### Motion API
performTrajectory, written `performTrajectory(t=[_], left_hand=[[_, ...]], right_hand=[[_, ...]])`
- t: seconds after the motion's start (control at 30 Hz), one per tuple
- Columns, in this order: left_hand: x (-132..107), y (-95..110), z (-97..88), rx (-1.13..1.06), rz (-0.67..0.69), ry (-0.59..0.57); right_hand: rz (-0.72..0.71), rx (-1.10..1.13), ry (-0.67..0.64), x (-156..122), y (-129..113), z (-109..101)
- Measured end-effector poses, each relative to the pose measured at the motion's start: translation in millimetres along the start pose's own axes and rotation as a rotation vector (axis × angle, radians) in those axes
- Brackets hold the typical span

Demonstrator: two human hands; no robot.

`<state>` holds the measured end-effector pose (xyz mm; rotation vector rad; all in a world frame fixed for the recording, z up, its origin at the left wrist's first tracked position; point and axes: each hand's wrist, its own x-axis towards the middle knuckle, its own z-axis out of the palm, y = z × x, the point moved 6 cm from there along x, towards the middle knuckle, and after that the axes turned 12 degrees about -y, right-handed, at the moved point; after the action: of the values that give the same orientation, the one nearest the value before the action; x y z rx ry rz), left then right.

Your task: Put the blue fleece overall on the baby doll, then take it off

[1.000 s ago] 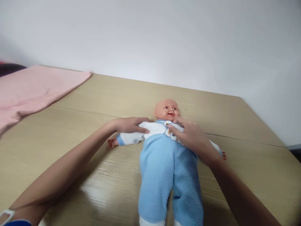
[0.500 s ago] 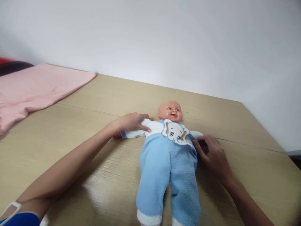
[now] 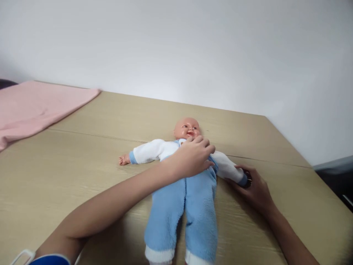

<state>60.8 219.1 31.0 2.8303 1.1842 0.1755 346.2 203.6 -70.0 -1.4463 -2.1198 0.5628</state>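
A baby doll [image 3: 171, 217] in a light blue and white fleece outfit lies on its back on the table, its head away from me and both arms spread. My left hand [image 3: 194, 154] is over its chest, fingers loosely bent and thumb apart, by the shoulder on the right; it covers most of the elephant bib. My right hand [image 3: 253, 187] is closed around the blue cuff of the white sleeve [image 3: 227, 167] on that side, hiding the doll's hand. On the other side, the sleeve [image 3: 149, 151] lies stretched out and the small plastic hand [image 3: 124, 159] shows.
A pink cloth [image 3: 41, 105] lies spread at the far left of the wooden table [image 3: 82, 176]. Behind the table rises a pale wall [image 3: 176, 51]. Something dark [image 3: 335, 173] is beyond the right edge.
My left hand has left the sleeve on the left and crossed to the chest. My right hand has taken hold of the other sleeve's cuff, and that arm now lies outstretched.
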Motion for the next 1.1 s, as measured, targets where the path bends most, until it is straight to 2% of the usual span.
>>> performTrajectory(t=[0.1,0.2,0.3,0.37,0.57,0.67,0.8,0.87,0.97,1.1], left_hand=[[29.2,2.6,21.9,0.057,0.028,-0.076],[34.4,-0.1,29.6,0.039,0.061,-0.057],[27.0,-0.4,27.8,-0.004,0.104,0.031],[21.6,3.9,26.1,-0.011,0.182,0.098],[2.4,20.2,18.6,0.130,0.462,0.395],[-9.0,20.9,15.3,0.171,0.568,0.483],[-24.2,17.3,7.2,0.161,0.663,0.680],[-29.0,15.7,4.3,0.095,0.713,0.772],[-26.2,11.8,3.1,-0.056,0.705,0.799],[-22.0,7.5,2.9,-0.223,0.681,0.791]], right_hand=[[-0.007,0.243,0.096,-4.0,3.0,-4.3],[-0.036,0.423,0.174,-9.3,3.6,-8.6],[-0.002,0.512,0.223,-7.9,3.8,-11.6],[0.009,0.535,0.252,-0.1,-0.9,-14.7],[-0.021,0.624,0.247,45.5,-36.4,-15.0],[-0.170,0.537,0.242,61.8,-67.5,-7.9],[-0.513,0.138,0.138,62.5,-117.5,9.7],[-0.656,-0.049,0.093,56.6,-133.7,17.8],[-0.730,-0.186,0.088,51.0,-140.0,21.5],[-0.744,-0.201,0.093,48.2,-136.4,20.1]])
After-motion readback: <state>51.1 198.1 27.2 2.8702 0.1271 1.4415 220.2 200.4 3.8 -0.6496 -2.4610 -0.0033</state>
